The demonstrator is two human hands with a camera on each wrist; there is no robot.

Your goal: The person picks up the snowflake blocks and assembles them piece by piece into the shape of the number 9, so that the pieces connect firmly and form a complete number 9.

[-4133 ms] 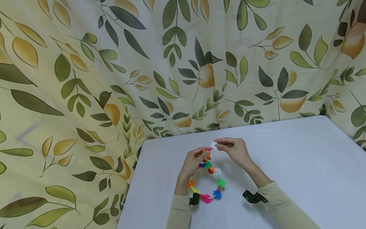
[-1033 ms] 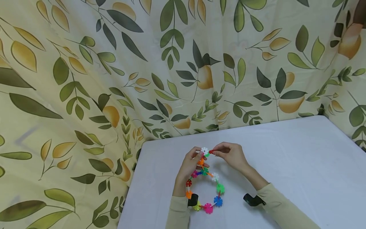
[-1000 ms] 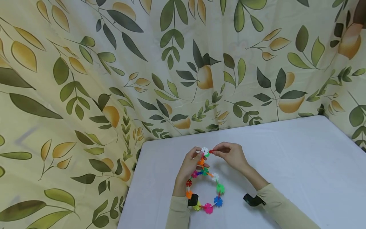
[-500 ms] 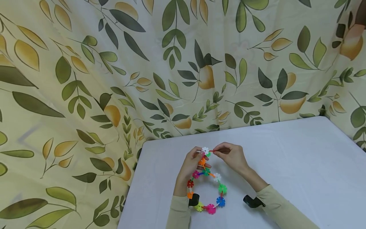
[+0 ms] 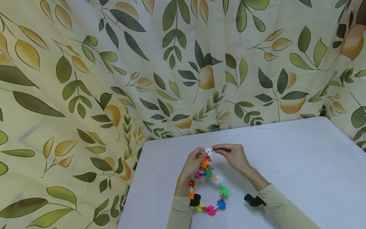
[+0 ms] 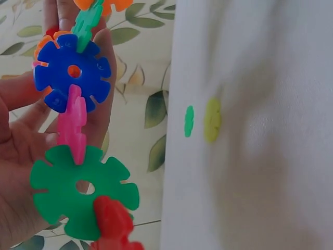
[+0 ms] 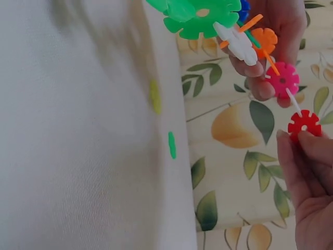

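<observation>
A chain of colourful notched plastic snowflake discs hangs from my left hand (image 5: 190, 167), which pinches it near its top end. In the head view it loops down past a green disc (image 5: 224, 191), a blue disc (image 5: 221, 204) and a pink disc (image 5: 211, 210). At the top end, a white disc (image 5: 208, 151) sits just above the left fingers, joined to a pink disc (image 7: 282, 79). My right hand (image 5: 235, 157) pinches a red disc (image 7: 304, 124) between thumb and fingers, its notched edge meeting the white disc.
A loose green disc (image 6: 189, 121) and a yellow disc (image 6: 212, 120) lie on the white-covered table (image 5: 286, 159). Behind it hangs a leaf-patterned curtain (image 5: 183, 73). A black wrist camera (image 5: 254, 200) is strapped at the right cuff.
Earlier, my right hand held the white disc at the chain's end. It then brought a red disc, which has moved from a short gap up against the white one. The chain shifted slightly right.
</observation>
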